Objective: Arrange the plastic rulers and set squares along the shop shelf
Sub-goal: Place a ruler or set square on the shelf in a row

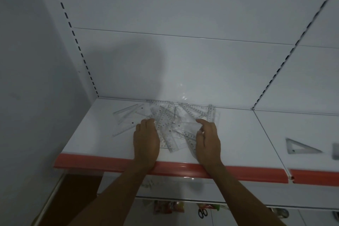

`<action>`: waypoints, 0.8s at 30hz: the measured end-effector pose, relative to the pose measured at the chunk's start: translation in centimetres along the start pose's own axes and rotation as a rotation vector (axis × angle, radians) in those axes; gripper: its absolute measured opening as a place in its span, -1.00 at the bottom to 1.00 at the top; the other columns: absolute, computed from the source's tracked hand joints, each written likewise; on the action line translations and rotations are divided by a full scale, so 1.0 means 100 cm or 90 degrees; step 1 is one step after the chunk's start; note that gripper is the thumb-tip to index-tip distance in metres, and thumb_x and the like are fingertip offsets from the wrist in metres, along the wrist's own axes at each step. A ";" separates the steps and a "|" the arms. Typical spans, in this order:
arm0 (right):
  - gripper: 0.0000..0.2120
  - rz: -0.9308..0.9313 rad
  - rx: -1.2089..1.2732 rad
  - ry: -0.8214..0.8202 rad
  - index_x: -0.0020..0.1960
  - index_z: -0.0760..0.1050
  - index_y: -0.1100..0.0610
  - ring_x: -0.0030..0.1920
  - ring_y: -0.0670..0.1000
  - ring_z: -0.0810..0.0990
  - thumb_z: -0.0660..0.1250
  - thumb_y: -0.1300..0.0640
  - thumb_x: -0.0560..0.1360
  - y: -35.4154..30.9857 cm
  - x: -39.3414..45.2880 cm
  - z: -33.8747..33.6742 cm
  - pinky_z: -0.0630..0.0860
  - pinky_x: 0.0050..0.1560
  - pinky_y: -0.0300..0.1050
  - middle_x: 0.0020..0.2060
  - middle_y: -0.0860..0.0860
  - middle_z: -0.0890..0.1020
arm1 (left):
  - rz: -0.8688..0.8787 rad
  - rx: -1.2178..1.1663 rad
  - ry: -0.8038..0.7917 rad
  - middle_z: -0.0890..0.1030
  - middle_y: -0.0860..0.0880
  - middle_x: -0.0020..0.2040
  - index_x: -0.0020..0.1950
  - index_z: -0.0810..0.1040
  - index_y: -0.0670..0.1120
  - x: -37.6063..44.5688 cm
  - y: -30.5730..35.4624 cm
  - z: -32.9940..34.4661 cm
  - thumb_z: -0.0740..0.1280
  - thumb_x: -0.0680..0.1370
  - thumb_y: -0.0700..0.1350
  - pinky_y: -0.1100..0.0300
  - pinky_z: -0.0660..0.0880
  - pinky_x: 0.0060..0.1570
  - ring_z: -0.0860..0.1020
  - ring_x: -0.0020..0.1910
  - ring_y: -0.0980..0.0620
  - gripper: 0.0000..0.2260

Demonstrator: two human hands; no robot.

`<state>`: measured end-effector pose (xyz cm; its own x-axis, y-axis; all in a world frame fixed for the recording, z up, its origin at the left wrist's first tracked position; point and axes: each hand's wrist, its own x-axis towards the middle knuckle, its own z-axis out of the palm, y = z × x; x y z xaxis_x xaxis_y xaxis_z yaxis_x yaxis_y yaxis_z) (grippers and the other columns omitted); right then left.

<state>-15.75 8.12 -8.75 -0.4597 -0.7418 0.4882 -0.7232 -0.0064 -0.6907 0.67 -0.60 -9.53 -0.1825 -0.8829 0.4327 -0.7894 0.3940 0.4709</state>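
A loose heap of clear plastic rulers and set squares (166, 117) lies on the white shop shelf (88, 134), piled against the back panel (183, 68) and spilling forward toward the red front edge strip (95, 161). The pieces cross one another at many angles; a few long rulers (126, 112) stick out to the left of the heap, and one ruler (211, 113) stands almost straight front-to-back at its right end. The left hand (145, 138) rests palm down on the left front part of the heap, its fingers (148, 122) lying fairly straight and together on the plastic, gripping nothing that can be seen. The right hand (209, 138) is at the right front of the heap with its fingers (200, 122) bent inward over a transparent piece; whether they actually pinch it cannot be told, since the plastic is clear and the view is soft. Both forearms cross the red strip from below. On the neighbouring shelf section to the right, well apart from the heap, a single set square (300, 146) lies flat. Below the shelf, a pair of scissors (202, 213) and some coloured packets (168, 206) hang, dim and blurred.
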 end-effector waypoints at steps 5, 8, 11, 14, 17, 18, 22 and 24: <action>-0.63 0.011 0.001 -0.018 0.24 0.38 0.13 -0.08 -0.26 0.38 0.38 0.08 0.49 -0.002 -0.002 0.000 0.32 -0.28 -0.55 0.06 -0.03 0.38 | -0.016 0.007 0.086 0.59 -0.10 -0.15 -0.04 0.57 -0.15 0.000 0.001 -0.006 0.39 0.34 -0.46 0.02 0.45 -0.24 0.54 -0.19 -0.15 -0.71; -0.63 0.000 0.003 -0.011 0.09 0.36 0.09 -0.12 -0.20 0.39 0.47 0.04 0.42 -0.003 -0.002 -0.002 0.33 -0.29 -0.55 0.00 -0.04 0.40 | -0.024 -0.027 0.102 0.59 -0.09 -0.14 -0.04 0.54 -0.16 0.000 0.009 -0.013 0.30 0.43 -0.41 0.01 0.42 -0.16 0.53 -0.16 -0.11 -0.80; -0.65 0.035 0.022 -0.014 0.01 0.27 0.02 -0.20 -0.07 0.43 0.42 -0.05 0.45 -0.001 0.000 -0.001 0.32 -0.29 -0.42 -0.08 -0.01 0.41 | -0.026 -0.036 0.083 0.56 -0.08 -0.11 0.00 0.49 -0.14 -0.002 0.017 -0.020 0.18 0.55 -0.13 0.03 0.39 -0.09 0.50 -0.12 -0.08 -0.86; -0.66 0.029 0.060 -0.023 0.06 0.25 -0.02 -0.16 -0.05 0.47 0.37 -0.10 0.48 0.000 0.000 0.000 0.43 -0.23 -0.34 -0.04 -0.01 0.39 | -0.064 -0.041 0.037 0.55 -0.08 -0.04 0.09 0.46 -0.15 -0.005 0.032 -0.028 0.07 0.54 0.17 0.02 0.42 -0.03 0.51 -0.05 -0.07 -0.58; -0.67 -0.017 0.033 0.020 0.11 0.34 0.06 -0.01 -0.11 0.42 0.28 -0.14 0.51 0.003 0.001 0.000 0.43 -0.06 -0.34 0.08 -0.03 0.33 | -0.083 -0.021 -0.022 0.54 -0.01 0.01 0.16 0.43 -0.11 -0.006 0.048 -0.035 0.17 0.54 0.26 0.02 0.42 0.06 0.52 -0.01 -0.02 -0.54; -0.65 -0.024 0.014 0.049 0.10 0.39 0.11 0.01 -0.14 0.38 0.24 -0.16 0.52 0.004 0.002 0.000 0.41 -0.03 -0.33 0.10 -0.01 0.32 | -0.099 -0.022 -0.054 0.53 0.01 0.00 0.16 0.41 -0.09 -0.007 0.053 -0.036 0.21 0.54 0.23 0.03 0.41 0.08 0.53 -0.02 0.00 -0.58; -0.59 -0.003 0.015 0.140 0.00 0.49 0.19 -0.01 -0.09 0.34 0.17 -0.16 0.52 0.006 0.007 -0.009 0.41 -0.02 -0.17 0.01 -0.01 0.31 | -0.224 -0.222 -0.161 0.51 -0.01 -0.17 -0.05 0.37 -0.07 -0.007 0.067 -0.029 0.23 0.58 -0.07 -0.02 0.52 -0.06 0.51 -0.19 -0.03 -0.91; -0.60 -0.011 0.019 0.094 0.00 0.48 0.14 -0.07 -0.09 0.37 0.15 -0.19 0.52 0.007 0.006 -0.018 0.38 -0.07 -0.21 -0.04 -0.02 0.33 | -0.225 -0.288 -0.182 0.51 -0.05 -0.21 -0.12 0.37 -0.08 -0.005 0.078 -0.024 0.18 0.61 -0.10 0.04 0.50 -0.18 0.48 -0.25 0.00 -0.88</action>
<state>-17.47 8.84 -8.02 -0.5195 -0.6353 0.5715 -0.7166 -0.0404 -0.6963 -3.96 3.55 -4.26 -0.1544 -0.9880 -0.0011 -0.5158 0.0797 0.8530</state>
